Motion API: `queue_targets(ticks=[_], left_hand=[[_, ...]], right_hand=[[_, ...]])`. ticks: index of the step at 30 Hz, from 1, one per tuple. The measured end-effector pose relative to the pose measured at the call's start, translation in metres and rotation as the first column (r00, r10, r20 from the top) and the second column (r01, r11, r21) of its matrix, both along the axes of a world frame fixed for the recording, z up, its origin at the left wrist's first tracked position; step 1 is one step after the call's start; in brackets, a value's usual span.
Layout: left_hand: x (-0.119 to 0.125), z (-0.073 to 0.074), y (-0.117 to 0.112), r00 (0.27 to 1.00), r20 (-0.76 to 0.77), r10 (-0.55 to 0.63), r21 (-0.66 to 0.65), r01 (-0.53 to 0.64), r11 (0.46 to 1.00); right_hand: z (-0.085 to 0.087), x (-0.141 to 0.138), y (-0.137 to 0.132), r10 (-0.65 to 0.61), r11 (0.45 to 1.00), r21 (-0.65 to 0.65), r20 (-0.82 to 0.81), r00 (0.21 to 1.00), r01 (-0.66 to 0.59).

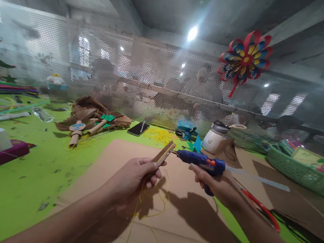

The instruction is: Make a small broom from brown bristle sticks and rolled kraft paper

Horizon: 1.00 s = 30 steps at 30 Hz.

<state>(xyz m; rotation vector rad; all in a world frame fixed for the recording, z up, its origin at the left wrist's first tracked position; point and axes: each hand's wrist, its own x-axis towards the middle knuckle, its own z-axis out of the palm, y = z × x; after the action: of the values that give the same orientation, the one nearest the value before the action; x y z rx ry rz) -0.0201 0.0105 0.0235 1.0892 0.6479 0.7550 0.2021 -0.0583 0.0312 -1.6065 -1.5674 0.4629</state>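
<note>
Here we go, glue at the ready: my left hand [136, 172] has the folded brown strip [162, 155] clamped between thumb and fingers, tilted up and away from me, out over the big brown sheet [119, 155] in front of me. My right hand [217, 183] is wrapped round the handle of the blue glue gun [199, 160], fingers closed on it, though whether I'm squeezing the trigger I cannot tell from here. The metal nozzle [174, 152] points straight in at the strip's open side, right up by its upper end; touching or just short of it, too close to call. A clear glue stick [264, 180] pokes out the back of the gun. Below my left fingers, loose yellow strands [167, 197] trail down across the sheet, and there's a streak of yellow inside the fold as well. So I'd call this the gluing step, with both of my 2 hands busy. What the next move calls for, as I judge it: a steady left pinch, the nozzle run along the inside without bumping the edge, fingertips well clear of the hot metal, then the 2 sides pressed together before the glue cools. Careful, too, that those strands don't drift into the nozzle.
</note>
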Motion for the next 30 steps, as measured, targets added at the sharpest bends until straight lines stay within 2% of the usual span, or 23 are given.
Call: queue_targets(ticks=[9, 16, 22, 27, 30], left_hand=[[0.002, 0.0, 0.001, 1.0, -0.009, 0.013, 0.036, -0.013, 0.999], [0.001, -0.001, 0.0, 1.0, -0.002, 0.005, 0.04, -0.005, 0.999], [0.001, -0.003, 0.002, 1.0, -0.001, 0.007, 0.045, -0.007, 0.999], [0.0, -0.002, 0.002, 1.0, 0.01, -0.002, 0.015, 0.002, 1.0], [0.0, -0.002, 0.002, 1.0, 0.011, -0.006, 0.011, 0.006, 1.0]], right_hand=[[0.003, -0.017, -0.004, 0.16, 0.982, -0.086, -0.107, 0.981, -0.169], [0.002, -0.011, -0.001, 0.096, 0.995, -0.011, -0.084, 0.992, -0.097], [-0.005, -0.01, 0.001, 0.17, 0.982, -0.067, -0.094, 0.981, -0.177], [-0.007, -0.007, 0.002, 0.145, 0.989, -0.016, -0.115, 0.983, -0.148], [-0.003, -0.009, 0.001, 0.148, 0.988, -0.031, -0.105, 0.983, -0.152]])
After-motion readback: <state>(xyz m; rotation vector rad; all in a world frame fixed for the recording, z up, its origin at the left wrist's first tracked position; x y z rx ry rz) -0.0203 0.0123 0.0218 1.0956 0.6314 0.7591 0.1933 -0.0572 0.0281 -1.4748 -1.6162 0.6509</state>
